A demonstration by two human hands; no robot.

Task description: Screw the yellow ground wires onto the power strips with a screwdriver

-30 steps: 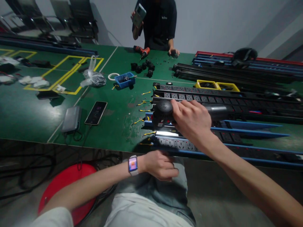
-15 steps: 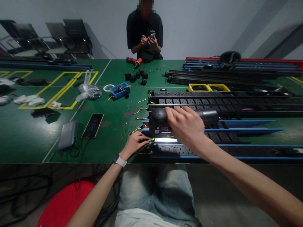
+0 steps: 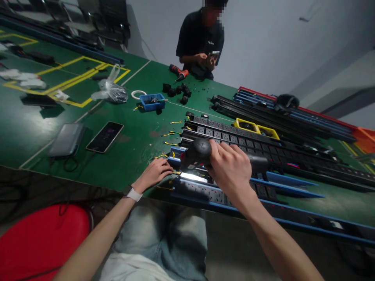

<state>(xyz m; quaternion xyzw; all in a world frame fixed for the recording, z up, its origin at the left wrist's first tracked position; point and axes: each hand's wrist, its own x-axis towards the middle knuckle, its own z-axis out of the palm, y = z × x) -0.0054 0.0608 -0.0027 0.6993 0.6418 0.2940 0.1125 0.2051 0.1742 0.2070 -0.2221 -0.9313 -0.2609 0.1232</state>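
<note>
My right hand (image 3: pixel 231 166) is wrapped round a black cordless drill (image 3: pixel 201 149) held over the left ends of the power strips. Its lamp throws a bright patch onto the strip below; the tool's tip is hidden. At that strip's left end, the fingers of my left hand (image 3: pixel 154 171) are pinched on a short yellow-green wire (image 3: pixel 176 173). Nearest my body lies a power strip in a blue housing (image 3: pixel 205 190), with black sockets. Further yellow-green wires (image 3: pixel 170 143) stick out from the ends of the neighbouring strips.
A phone (image 3: pixel 104 136) and a grey power bank (image 3: pixel 66 139) lie at the left. Beyond are a blue bin (image 3: pixel 152 102), yellow bins (image 3: pixel 246 125) and a red drill (image 3: pixel 179 73). Across the green table, a person (image 3: pixel 202 43) holds a phone. A red stool (image 3: pixel 43 238) stands below.
The view has tilted and shifted, so the table now slopes down to the right. Both hands remain at the same strip end, the drill still in my right hand.
</note>
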